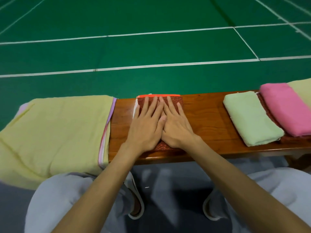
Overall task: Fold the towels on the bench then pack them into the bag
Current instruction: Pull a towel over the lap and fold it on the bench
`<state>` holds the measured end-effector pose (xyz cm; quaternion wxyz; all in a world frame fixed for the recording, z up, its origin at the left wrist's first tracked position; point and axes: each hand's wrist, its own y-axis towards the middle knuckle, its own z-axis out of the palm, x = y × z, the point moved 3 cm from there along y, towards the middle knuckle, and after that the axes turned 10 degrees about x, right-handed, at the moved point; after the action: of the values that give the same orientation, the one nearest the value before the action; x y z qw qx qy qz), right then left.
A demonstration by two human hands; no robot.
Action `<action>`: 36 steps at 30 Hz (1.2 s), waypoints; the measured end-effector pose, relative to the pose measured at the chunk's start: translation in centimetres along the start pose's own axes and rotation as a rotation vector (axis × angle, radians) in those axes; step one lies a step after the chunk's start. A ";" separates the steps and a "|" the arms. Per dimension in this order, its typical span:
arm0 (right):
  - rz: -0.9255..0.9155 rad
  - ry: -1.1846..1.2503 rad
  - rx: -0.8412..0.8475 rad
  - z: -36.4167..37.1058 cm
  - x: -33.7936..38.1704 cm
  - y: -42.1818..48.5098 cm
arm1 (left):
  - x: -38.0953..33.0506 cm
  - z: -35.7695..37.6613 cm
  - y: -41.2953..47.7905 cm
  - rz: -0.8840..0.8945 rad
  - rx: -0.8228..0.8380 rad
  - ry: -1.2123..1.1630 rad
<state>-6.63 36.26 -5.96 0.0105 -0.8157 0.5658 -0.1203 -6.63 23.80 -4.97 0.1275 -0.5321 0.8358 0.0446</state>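
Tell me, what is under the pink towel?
A dark red towel: only its edge shows beside and below the pink towel. The rest is covered, so its fold cannot be seen. Both lie on the bench.

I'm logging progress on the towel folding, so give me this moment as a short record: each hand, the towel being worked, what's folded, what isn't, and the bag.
left hand: flat, fingers straight, pressing on the red towel
right hand: flat beside the left, pressing the same towel
red towel: folded, in the middle of the bench
folded: green towel and pink towel, side by side at the right end
unfolded: yellow towel, spread over the left end
bag: not in view
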 end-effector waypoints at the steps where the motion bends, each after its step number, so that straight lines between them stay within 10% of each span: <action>1: 0.011 -0.007 0.035 0.5 -0.2 0.1 | -0.1 0.9 0.1 -0.024 0.045 -0.028; 15: 0.012 0.122 -0.012 0.3 -3.9 -0.1 | 3.1 1.7 -1.2 -0.113 0.111 -0.064; 28: -0.327 -0.107 -0.008 1.7 -3.9 -9.5 | 1.6 2.3 -7.3 0.349 0.041 0.113; 36: -0.285 0.664 0.032 -3.8 -5.2 -8.9 | 2.5 -3.0 -6.6 0.207 0.078 -0.593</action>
<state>-0.91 44.72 -1.90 -0.1779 -0.8025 0.4172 -0.3877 -2.23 18.11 -2.31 0.3808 -0.4029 0.8129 0.1785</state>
